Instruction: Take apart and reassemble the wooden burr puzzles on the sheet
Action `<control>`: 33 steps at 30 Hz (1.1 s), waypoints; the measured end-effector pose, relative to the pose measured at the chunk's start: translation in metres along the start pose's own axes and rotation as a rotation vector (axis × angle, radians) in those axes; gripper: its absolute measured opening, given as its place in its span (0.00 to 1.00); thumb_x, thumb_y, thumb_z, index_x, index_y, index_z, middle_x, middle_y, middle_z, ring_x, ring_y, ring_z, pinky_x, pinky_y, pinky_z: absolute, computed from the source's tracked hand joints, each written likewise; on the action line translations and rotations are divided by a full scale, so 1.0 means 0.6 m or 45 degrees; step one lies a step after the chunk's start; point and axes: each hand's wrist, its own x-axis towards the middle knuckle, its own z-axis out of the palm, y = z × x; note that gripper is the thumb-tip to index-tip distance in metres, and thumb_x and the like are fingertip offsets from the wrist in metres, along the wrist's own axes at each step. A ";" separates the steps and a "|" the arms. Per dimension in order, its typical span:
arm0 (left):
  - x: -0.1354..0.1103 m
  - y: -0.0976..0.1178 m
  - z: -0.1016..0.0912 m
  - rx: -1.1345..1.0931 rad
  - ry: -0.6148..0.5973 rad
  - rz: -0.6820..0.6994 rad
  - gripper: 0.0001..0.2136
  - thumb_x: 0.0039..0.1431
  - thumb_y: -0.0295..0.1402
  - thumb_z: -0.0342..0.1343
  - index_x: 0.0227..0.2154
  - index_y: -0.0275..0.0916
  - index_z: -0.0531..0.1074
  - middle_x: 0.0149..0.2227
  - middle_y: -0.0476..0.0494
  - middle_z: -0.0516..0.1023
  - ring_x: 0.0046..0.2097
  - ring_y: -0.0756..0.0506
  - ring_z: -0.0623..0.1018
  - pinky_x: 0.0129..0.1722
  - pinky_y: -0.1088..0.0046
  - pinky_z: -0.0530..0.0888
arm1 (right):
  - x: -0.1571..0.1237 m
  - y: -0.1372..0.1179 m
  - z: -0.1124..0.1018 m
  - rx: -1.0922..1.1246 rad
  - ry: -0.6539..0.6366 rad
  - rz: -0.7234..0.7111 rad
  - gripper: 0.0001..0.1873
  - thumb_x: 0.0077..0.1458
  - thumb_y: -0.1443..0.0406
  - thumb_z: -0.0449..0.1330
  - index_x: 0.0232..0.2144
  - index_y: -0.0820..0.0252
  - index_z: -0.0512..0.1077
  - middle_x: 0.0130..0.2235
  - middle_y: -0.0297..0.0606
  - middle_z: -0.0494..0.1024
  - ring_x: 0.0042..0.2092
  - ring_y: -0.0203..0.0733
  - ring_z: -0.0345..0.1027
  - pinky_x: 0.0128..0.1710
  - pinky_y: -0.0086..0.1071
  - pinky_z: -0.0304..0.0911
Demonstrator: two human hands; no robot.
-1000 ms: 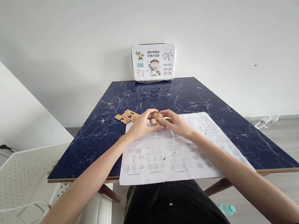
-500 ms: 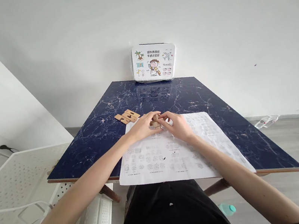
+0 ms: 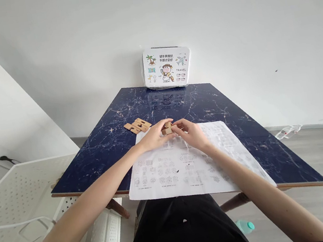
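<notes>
A small wooden puzzle piece assembly (image 3: 168,128) is held between both hands just above a printed instruction sheet (image 3: 184,166). My left hand (image 3: 153,135) grips it from the left with curled fingers. My right hand (image 3: 190,132) pinches it from the right with thumb and fingertips. Two loose flat wooden pieces (image 3: 137,125) lie on the dark blue marbled table (image 3: 104,146) a short way left of my left hand.
A white box with a cartoon and the word TRAVEL (image 3: 167,67) leans against the wall at the table's far edge. A white perforated rack (image 3: 20,196) stands to the left. A bottle with a teal cap (image 3: 245,226) lies on the floor.
The hands stayed in place and shifted only slightly. The wooden assembly turned a little between the fingers and the right fingertips resettled on it.
</notes>
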 end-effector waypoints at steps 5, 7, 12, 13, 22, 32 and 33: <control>0.002 -0.006 -0.002 -0.097 -0.029 -0.029 0.31 0.64 0.52 0.60 0.65 0.46 0.62 0.61 0.37 0.73 0.58 0.37 0.76 0.52 0.62 0.73 | 0.001 -0.002 -0.003 -0.030 -0.044 -0.053 0.17 0.64 0.50 0.61 0.44 0.56 0.75 0.42 0.43 0.84 0.41 0.46 0.79 0.40 0.39 0.72; 0.003 -0.007 -0.003 -0.082 -0.047 -0.034 0.32 0.61 0.52 0.63 0.64 0.46 0.64 0.60 0.38 0.74 0.57 0.37 0.76 0.51 0.62 0.73 | -0.001 -0.004 -0.003 -0.078 -0.040 -0.057 0.16 0.64 0.51 0.61 0.43 0.56 0.76 0.40 0.42 0.84 0.40 0.46 0.79 0.38 0.38 0.71; 0.004 -0.007 -0.005 -0.016 -0.003 -0.053 0.31 0.59 0.53 0.64 0.61 0.46 0.68 0.57 0.38 0.76 0.55 0.36 0.78 0.49 0.61 0.74 | -0.004 -0.011 0.000 -0.146 -0.011 -0.094 0.16 0.65 0.51 0.59 0.41 0.56 0.76 0.39 0.42 0.84 0.36 0.45 0.77 0.35 0.36 0.69; 0.004 -0.007 -0.006 -0.005 0.006 -0.051 0.31 0.58 0.53 0.64 0.61 0.46 0.69 0.57 0.38 0.77 0.55 0.36 0.78 0.49 0.61 0.74 | -0.004 -0.012 0.000 -0.149 -0.007 -0.101 0.15 0.65 0.52 0.59 0.41 0.57 0.76 0.39 0.42 0.84 0.36 0.45 0.77 0.35 0.36 0.69; 0.003 -0.009 0.000 0.104 -0.009 -0.054 0.37 0.55 0.54 0.67 0.64 0.47 0.66 0.62 0.37 0.74 0.59 0.34 0.75 0.51 0.59 0.74 | -0.004 -0.008 -0.001 -0.248 0.015 -0.133 0.16 0.66 0.51 0.58 0.41 0.56 0.75 0.41 0.42 0.84 0.41 0.48 0.77 0.42 0.40 0.70; 0.007 -0.016 -0.007 -0.277 0.085 0.005 0.31 0.61 0.50 0.64 0.63 0.47 0.65 0.55 0.41 0.79 0.54 0.39 0.80 0.53 0.61 0.74 | 0.002 -0.009 -0.001 0.318 -0.153 0.030 0.23 0.64 0.44 0.58 0.42 0.57 0.71 0.40 0.42 0.82 0.39 0.45 0.79 0.42 0.42 0.76; 0.007 -0.019 -0.006 -0.325 0.069 -0.005 0.30 0.62 0.50 0.63 0.63 0.47 0.65 0.54 0.41 0.79 0.53 0.40 0.80 0.53 0.61 0.75 | 0.003 -0.011 -0.002 0.353 -0.181 0.035 0.23 0.64 0.43 0.59 0.41 0.57 0.71 0.39 0.42 0.82 0.39 0.45 0.78 0.43 0.42 0.76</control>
